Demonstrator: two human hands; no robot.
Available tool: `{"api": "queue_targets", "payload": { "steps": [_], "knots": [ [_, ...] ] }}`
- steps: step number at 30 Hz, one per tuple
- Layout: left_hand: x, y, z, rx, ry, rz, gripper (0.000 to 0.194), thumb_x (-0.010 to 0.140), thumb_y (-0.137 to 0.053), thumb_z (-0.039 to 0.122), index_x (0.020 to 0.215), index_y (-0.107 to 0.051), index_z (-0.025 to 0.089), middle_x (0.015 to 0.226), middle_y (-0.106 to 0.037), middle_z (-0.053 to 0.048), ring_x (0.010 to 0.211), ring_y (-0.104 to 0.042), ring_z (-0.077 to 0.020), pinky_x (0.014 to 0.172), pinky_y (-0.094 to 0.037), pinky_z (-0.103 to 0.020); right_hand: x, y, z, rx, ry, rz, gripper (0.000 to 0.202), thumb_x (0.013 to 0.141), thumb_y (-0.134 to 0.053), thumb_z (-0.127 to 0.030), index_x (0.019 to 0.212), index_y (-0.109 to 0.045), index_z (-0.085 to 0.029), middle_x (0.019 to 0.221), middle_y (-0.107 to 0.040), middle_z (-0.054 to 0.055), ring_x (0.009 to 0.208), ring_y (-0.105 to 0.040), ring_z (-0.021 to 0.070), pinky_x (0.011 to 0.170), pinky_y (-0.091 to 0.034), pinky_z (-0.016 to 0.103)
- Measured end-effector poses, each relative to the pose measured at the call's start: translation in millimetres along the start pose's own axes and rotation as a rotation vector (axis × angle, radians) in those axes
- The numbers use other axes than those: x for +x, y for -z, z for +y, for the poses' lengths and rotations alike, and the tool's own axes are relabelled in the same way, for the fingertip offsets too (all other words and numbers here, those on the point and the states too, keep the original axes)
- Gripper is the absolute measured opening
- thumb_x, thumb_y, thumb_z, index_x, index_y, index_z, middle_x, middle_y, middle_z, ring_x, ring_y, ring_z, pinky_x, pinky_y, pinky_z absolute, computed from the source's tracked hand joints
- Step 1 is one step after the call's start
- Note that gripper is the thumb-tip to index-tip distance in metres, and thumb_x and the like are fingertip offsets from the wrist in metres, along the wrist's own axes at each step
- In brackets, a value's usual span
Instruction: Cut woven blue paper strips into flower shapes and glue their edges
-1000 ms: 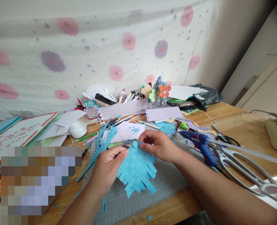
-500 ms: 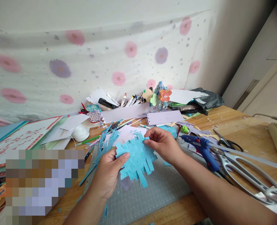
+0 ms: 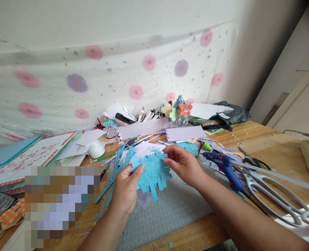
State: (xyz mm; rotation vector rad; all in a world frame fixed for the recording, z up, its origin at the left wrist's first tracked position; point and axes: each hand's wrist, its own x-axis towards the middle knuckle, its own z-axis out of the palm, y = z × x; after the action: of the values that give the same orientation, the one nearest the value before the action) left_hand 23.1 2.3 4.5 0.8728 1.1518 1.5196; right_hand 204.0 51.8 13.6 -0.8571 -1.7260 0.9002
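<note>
A white sheet with pink and purple flowers [image 3: 117, 76] covers the wall [image 3: 133, 21] behind a wooden table [image 3: 269, 146].

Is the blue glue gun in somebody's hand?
No, the glue gun lies on the table, and both hands are at the blue woven paper.

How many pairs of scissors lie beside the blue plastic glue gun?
2: large silver metal scissors to its right, smaller black-handled metal scissors just beyond them. Clutter may hide others.
</note>
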Motion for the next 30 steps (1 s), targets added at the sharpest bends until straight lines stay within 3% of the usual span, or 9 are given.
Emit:
{"api": "queue_targets", "payload": {
  "steps": [3, 7, 13, 17, 20, 22, 25, 28, 30],
  "knots": [
    [1, 3.1, -1, 0.034, -0.028, 0.014, 0.034, 0.066, -0.078, 0.035, 0.092, -0.071, 0.014, 0.082, -0.074, -0.006, 0.084, -0.067, -0.0241, 0.080, -0.051, -0.036, -31, 19, -9, -0.202, 0.169, 0.053, 0.036, 0.083, -0.059, -0.020, 0.118, -0.051, -0.023, 0.105, -0.064, 0.009, 0.086, -0.062, 0.0189, 0.078, -0.050, 0.034],
    [1, 2.5, 1, 0.045, -0.044, 0.040, 0.036, 0.064, -0.080, 0.036, 0.092, -0.071, 0.014, 0.084, -0.075, -0.005, 0.091, -0.066, -0.0255, 0.085, -0.049, -0.037, -97, 58, -3, -0.480, 0.329, 0.358, 0.028, 0.080, -0.058, -0.008, 0.101, -0.059, -0.027, 0.084, -0.065, 0.005, 0.076, -0.063, 0.0208, 0.066, -0.048, 0.032],
    [-1, -3.4, 5, -0.012, 0.003, 0.068, 0.044, 0.058, -0.083, 0.036, 0.093, -0.070, 0.014, 0.081, -0.075, -0.006, 0.088, -0.068, -0.0277, 0.076, -0.053, -0.037, -147, 110, 41, -0.858, 0.078, 0.700, 0.023, 0.077, -0.065, -0.039, 0.087, -0.059, -0.020, 0.078, -0.061, 0.009, 0.064, -0.059, 0.0232, 0.063, -0.048, 0.039],
    [0, -3.9, 6, 0.006, -0.009, 0.074, 0.048, 0.057, -0.083, 0.038, 0.096, -0.070, 0.014, 0.079, -0.075, -0.005, 0.087, -0.068, -0.0276, 0.075, -0.054, -0.037, -129, 121, 50, -0.934, -0.283, 0.508, 0.054, 0.073, -0.063, -0.054, 0.111, -0.058, -0.015, 0.099, -0.064, 0.015, 0.083, -0.062, 0.0294, 0.074, -0.049, 0.043],
    [2, -2.1, 6, 0.033, -0.035, 0.077, 0.046, 0.058, -0.082, 0.039, 0.095, -0.070, 0.014, 0.079, -0.074, -0.004, 0.086, -0.068, -0.0263, 0.077, -0.053, -0.036, -106, 126, 40, -0.894, -0.406, 0.234, 0.038, 0.077, -0.059, -0.046, 0.101, -0.065, -0.017, 0.089, -0.070, 0.012, 0.077, -0.064, 0.0286, 0.069, -0.047, 0.039],
    [3, 0.4, 6, 0.052, -0.056, 0.076, 0.046, 0.059, -0.081, 0.040, 0.095, -0.070, 0.013, 0.080, -0.074, -0.005, 0.087, -0.068, -0.0265, 0.078, -0.053, -0.037, -92, 128, 32, -0.824, -0.446, 0.225, 0.028, 0.075, -0.060, -0.042, 0.089, -0.068, -0.019, 0.078, -0.070, 0.009, 0.069, -0.063, 0.0269, 0.062, -0.044, 0.036],
    [6, 5.7, 5, 0.077, -0.105, 0.064, 0.046, 0.062, -0.080, 0.041, 0.097, -0.070, 0.013, 0.085, -0.074, -0.007, 0.092, -0.067, -0.0275, 0.079, -0.052, -0.036, -67, 123, 22, -0.388, -0.492, 0.331, 0.022, 0.069, -0.066, -0.038, 0.080, -0.064, -0.019, 0.066, -0.066, 0.005, 0.060, -0.060, 0.0222, 0.055, -0.043, 0.032],
    [11, 12.0, 6, 0.119, -0.164, 0.083, 0.046, 0.062, -0.079, 0.043, 0.096, -0.071, 0.013, 0.088, -0.074, -0.008, 0.090, -0.066, -0.0272, 0.076, -0.052, -0.034, -34, 103, 14, 0.321, -0.532, 0.255, 0.019, 0.068, -0.067, -0.034, 0.070, -0.056, -0.018, 0.056, -0.057, -0.002, 0.050, -0.056, 0.0151, 0.048, -0.041, 0.027],
    [14, 15.8, 8, 0.158, -0.198, 0.110, 0.046, 0.061, -0.078, 0.046, 0.094, -0.071, 0.014, 0.087, -0.074, -0.007, 0.085, -0.067, -0.0263, 0.073, -0.052, -0.033, -7, 84, 10, 0.433, -0.507, 0.183, 0.021, 0.065, -0.068, -0.032, 0.065, -0.051, -0.019, 0.050, -0.052, -0.005, 0.044, -0.052, 0.0126, 0.045, -0.040, 0.025]
  ]
}}
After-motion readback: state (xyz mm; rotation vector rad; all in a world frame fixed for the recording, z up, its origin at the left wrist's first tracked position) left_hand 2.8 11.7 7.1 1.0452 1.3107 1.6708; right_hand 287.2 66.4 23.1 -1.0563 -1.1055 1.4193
